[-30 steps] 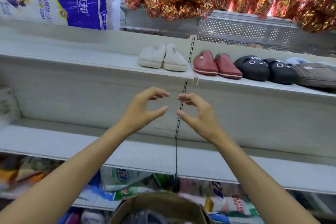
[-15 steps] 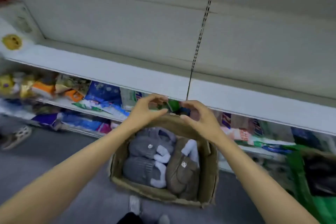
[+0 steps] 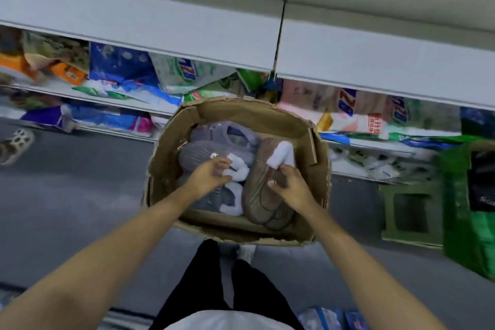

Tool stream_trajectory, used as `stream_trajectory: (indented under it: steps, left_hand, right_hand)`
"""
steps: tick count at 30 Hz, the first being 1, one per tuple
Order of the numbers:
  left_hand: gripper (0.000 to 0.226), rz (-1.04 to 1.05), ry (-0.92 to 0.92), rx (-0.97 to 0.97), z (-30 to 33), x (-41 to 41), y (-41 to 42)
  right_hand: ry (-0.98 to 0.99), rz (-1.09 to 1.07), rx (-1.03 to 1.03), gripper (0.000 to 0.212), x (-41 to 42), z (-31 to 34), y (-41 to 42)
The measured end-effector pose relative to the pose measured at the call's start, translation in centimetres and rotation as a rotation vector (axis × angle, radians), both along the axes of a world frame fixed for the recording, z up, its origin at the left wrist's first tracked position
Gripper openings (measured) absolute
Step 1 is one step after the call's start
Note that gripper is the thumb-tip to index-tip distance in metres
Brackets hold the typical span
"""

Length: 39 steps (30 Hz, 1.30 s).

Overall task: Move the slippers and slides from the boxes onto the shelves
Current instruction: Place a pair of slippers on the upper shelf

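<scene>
An open cardboard box (image 3: 241,110) stands on the floor in front of my legs. Inside lie grey plush slippers (image 3: 195,155) on the left and a brown pair (image 3: 259,203) on the right, each stuffed with white paper. My left hand (image 3: 211,175) has its fingers curled on a grey slipper at its white stuffing. My right hand (image 3: 290,186) grips the brown pair near its opening, thumb on top. A bare white shelf (image 3: 160,27) runs across above the box.
Below the white shelf, lower shelves hold bagged goods (image 3: 123,75). A green plastic stool (image 3: 409,211) and a green bag (image 3: 479,236) stand right of the box. Someone's sandalled foot (image 3: 16,144) is at the far left on the grey floor.
My view dropped from the upper shelf with its rows of slippers down to the box. Both hands went from open in the air down into the box and closed on slippers.
</scene>
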<state>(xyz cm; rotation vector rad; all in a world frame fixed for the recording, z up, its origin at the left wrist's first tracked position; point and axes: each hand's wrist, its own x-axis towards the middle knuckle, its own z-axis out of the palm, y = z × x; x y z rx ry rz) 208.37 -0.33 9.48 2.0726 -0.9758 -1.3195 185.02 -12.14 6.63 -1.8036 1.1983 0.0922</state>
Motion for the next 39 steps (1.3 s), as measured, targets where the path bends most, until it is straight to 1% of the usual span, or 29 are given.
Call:
stream_trajectory:
  steps: [1,3,5,6,7,8,9,10,12,14,16,18,20,22,24,26,27,31,34,35,37,39]
  left_hand:
    - [0.043,-0.002,0.019,0.041,-1.1,-0.6,-0.2]
    - [0.044,-0.009,0.053,0.114,-3.2,-1.9,-0.7]
    - [0.044,-0.054,0.108,0.163,-4.8,-3.4,-1.5]
    - [0.048,-0.075,0.12,0.162,-6.1,-4.1,-1.8]
    - [0.06,-0.082,0.137,0.166,-7.4,-4.8,-2.2]
    - [0.074,-0.061,0.164,0.167,-8.6,-5.4,-2.5]
    - [0.08,-0.023,0.179,0.157,-8.4,-5.9,-3.0]
    - [0.079,0.013,0.166,0.14,-7.9,-6.4,-3.5]
    - [0.069,0.079,0.145,0.111,-7.1,-7.0,-4.3]
    - [0.062,0.131,0.158,0.076,-6.6,-7.0,-4.5]
    - [0.06,0.216,0.177,0.068,-6.1,-6.4,-4.2]
    - [0.058,0.31,0.18,0.07,-5.9,-5.2,-3.6]
    - [0.055,0.376,0.145,0.075,-6.0,-3.7,-2.7]
    - [0.052,0.437,0.132,0.093,-6.4,-2.5,-1.8]
    - [0.053,0.447,0.147,0.112,-6.7,-2.0,-1.4]
    - [0.055,0.406,0.174,0.117,-6.9,-2.1,-1.2]
    - [0.055,0.395,0.185,0.111,-7.1,-2.2,-1.2]
    - [0.056,0.423,0.19,0.117,-7.5,-2.6,-1.3]
    - [0.058,0.448,0.205,0.112,-7.4,-2.8,-1.2]
    - [0.058,0.445,0.216,0.106,-7.3,-2.8,-1.2]
    - [0.059,0.436,0.229,0.103,-7.4,-2.7,-1.0]
    - [0.058,0.438,0.229,0.099,-7.3,-2.5,-0.8]
  right_hand:
    - [0.025,-0.049,0.018,0.062,-0.5,-1.2,0.2]
    - [0.079,-0.159,0.051,0.055,-0.9,-2.4,0.8]
    - [0.074,-0.233,0.077,0.051,-1.0,-3.2,1.2]
    - [0.062,-0.256,0.089,0.052,-0.9,-3.8,1.4]
    - [0.046,-0.275,0.093,0.053,-0.8,-4.3,1.5]
    - [0.031,-0.292,0.094,0.05,-0.7,-4.6,1.4]
    - [0.012,-0.312,0.086,0.045,-0.5,-5.0,1.3]
    - [-0.011,-0.341,0.077,0.038,-0.5,-5.2,1.1]
    - [-0.069,-0.414,0.077,0.025,-0.3,-5.1,0.6]
    - [-0.145,-0.473,0.075,0.026,-0.2,-4.8,0.0]
    - [-0.248,-0.505,0.125,0.025,0.1,-4.1,-0.5]
    - [-0.29,-0.547,0.214,0.034,0.6,-4.0,-0.7]
    - [-0.229,-0.623,0.229,0.042,0.8,-4.9,-0.8]
    - [-0.109,-0.691,0.214,0.04,0.4,-6.8,-0.9]
    - [-0.027,-0.754,0.344,0.038,-0.5,-8.7,-0.8]
    - [0.061,-0.749,0.486,0.052,-1.1,-9.6,-0.3]
    - [0.12,-0.709,0.498,0.06,-1.2,-9.8,-0.1]
    - [0.323,-0.609,0.404,0.076,-0.2,-10.3,0.1]
    - [0.39,-0.587,0.398,0.092,1.0,-10.6,0.5]
    - [0.407,-0.562,0.373,0.095,1.3,-10.6,0.7]
    - [0.452,-0.488,0.261,0.089,1.3,-10.9,1.2]
    - [0.469,-0.46,0.19,0.078,1.2,-11.0,1.4]
